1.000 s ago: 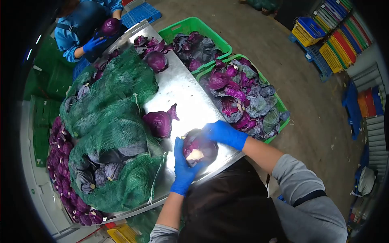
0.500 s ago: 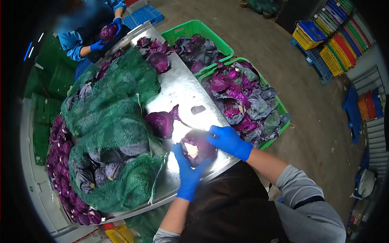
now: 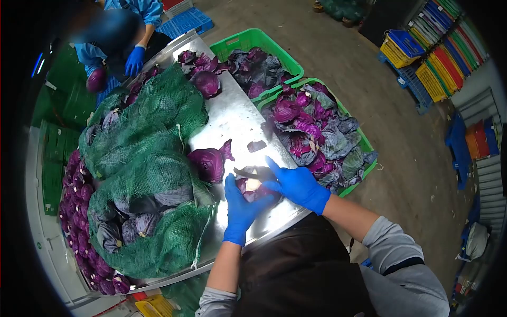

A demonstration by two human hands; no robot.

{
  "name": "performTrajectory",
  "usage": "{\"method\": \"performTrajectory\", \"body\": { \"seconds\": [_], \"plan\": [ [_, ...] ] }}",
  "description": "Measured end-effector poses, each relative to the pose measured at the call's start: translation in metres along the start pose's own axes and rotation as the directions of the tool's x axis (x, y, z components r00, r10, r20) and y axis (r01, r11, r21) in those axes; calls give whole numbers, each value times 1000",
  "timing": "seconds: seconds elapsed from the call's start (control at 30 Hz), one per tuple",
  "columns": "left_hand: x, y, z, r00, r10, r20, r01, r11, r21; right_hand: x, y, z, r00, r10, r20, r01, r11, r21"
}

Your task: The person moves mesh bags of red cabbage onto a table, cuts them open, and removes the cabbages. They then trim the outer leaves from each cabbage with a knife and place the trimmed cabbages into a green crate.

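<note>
My left hand (image 3: 240, 207) is curled around the side of a purple cabbage (image 3: 252, 195), thumb across its near side, at the near edge of the worktop (image 3: 232, 119), toward the right corner. The cabbage's pale cut stem faces up. My right hand (image 3: 302, 187) is gripping a dark-bladed knife (image 3: 246, 174), forefinger stretched out and thumb over the cabbage; my fingers hide the handle. The blade lies across the top of the cabbage, just beside the pale stem; I can't tell whether it touches. Both my hands are in blue gloves.

Just beyond my left hand sits another cabbage (image 3: 207, 165) with a leaf sticking out, and a dark leaf scrap (image 3: 257, 146) lies near the worktop's right edge. Two green net sacks of cabbages fill the left side, the nearer sack (image 3: 177, 232) gaping open and the farther sack (image 3: 158, 108) behind it. Past the left edge is a heap of cabbages (image 3: 82, 238). Along the right edge stand a near green crate (image 3: 366, 143) and a far green crate (image 3: 272, 47), both holding leaves. By the far left corner a co-worker (image 3: 153, 10) in blue sleeves has a cabbage low at one side.
</note>
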State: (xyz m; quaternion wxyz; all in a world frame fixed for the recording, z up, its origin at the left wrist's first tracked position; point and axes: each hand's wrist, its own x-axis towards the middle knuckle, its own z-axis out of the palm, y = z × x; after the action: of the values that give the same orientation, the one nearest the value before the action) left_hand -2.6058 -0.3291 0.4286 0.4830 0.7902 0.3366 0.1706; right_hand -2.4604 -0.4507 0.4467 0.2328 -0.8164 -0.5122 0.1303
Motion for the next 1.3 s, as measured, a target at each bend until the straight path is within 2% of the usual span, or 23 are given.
{"method": "performTrajectory", "body": {
  "seconds": [0.1, 0.17, 0.27, 0.33, 0.4, 0.43, 0.47, 0.53, 0.57, 0.6, 0.63, 0.67, 0.7, 0.77, 0.8, 0.83, 0.87, 0.9, 1.03, 1.13, 1.2, 1.27, 1.3],
  "plan": [
    [12, 26, -3, 997, 16, 81, 6, 964, -264, -2, 3, 7, 999, -50, -20, 49, 998, -50],
    [18, 15, -1, 993, 20, 116, 2, 982, -188, 0, 6, 10, 998, -60, -30, 58, 997, -58],
    [18, 12, -1, 989, 16, 149, -2, 996, -93, 10, 8, 12, 994, -78, 73, 71, 994, 85],
    [13, 10, 3, 990, 5, 143, 6, 997, -78, 17, 11, 14, 993, -107, 43, 111, 988, -103],
    [-2, 3, 10, 996, -37, 78, 16, 967, 254, 46, 46, 25, 987, 51, 150, -32, 992, -125],
    [-13, 2, 13, 995, 58, 81, -81, 943, 322, 58, 33, -8, 874, 340, 348, -424, 884, 200],
    [-22, -7, 13, 990, 110, 88, -132, 942, 308, 56, 35, 7, 874, 343, 344, -426, 882, 203],
    [-30, -15, 8, 990, 130, 49, -139, 956, 257, 53, 39, 51, 970, 230, 73, -241, 916, 322],
    [-34, -19, 2, 990, 129, 51, -138, 955, 263, 56, 33, 47, 958, 218, 188, -262, 931, 254],
    [-37, -24, -4, 997, 46, 62, -45, 999, -14, 59, 40, 49, 957, 217, 191, -262, 930, 259],
    [-40, -29, -8, 995, -31, 95, 58, 955, -289, 61, 53, 52, 951, 307, 28, -293, 873, 391],
    [-43, -32, -11, 995, -34, 98, 61, 956, -286, 59, 63, 56, 904, 410, -123, -294, 803, 519],
    [-44, -36, -12, 994, -47, 99, 79, 932, -354, 52, 74, 57, 904, 409, -123, -293, 804, 518],
    [-42, -42, -12, 996, -37, 82, 69, 903, -425, 45, 93, 52, 916, 380, -126, -346, 909, 232],
    [-39, -40, -11, 996, -37, 82, 69, 899, -432, 35, 46, 16, 937, 348, 25, -326, 847, 420],
    [-33, -35, -11, 997, -14, 78, 39, 948, -317, 36, 37, 34, 952, -39, -305, 174, 886, 430],
    [-26, -32, -11, 997, 11, 74, 4, 980, -197, 25, 17, 19, 953, 146, 267, -271, 806, 526],
    [-24, -38, -10, 997, 45, 64, -38, 994, -101, 18, -8, 16, 966, 183, 183, -238, 903, 358],
    [-22, -30, -13, 995, 37, 93, -21, 984, -175, 9, -11, 18, 979, 168, 113, -201, 864, 462],
    [-19, -25, -20, 989, 52, 137, -19, 972, -233, -1, 5, 34, 989, 144, 41, -149, 943, 297],
    [-18, -32, -22, 983, 4, 185, 70, 918, -390, -2, 16, 20, 941, 330, 81, -330, 836, 439],
    [-13, -40, -30, 979, -35, 201, 120, 897, -426, -3, 65, 36, 854, 504, 130, -502, 731, 462],
    [-10, -36, -32, 969, -57, 241, 162, 884, -439, 4, 67, 27, 858, 499, 121, -494, 737, 462]
  ]
}}
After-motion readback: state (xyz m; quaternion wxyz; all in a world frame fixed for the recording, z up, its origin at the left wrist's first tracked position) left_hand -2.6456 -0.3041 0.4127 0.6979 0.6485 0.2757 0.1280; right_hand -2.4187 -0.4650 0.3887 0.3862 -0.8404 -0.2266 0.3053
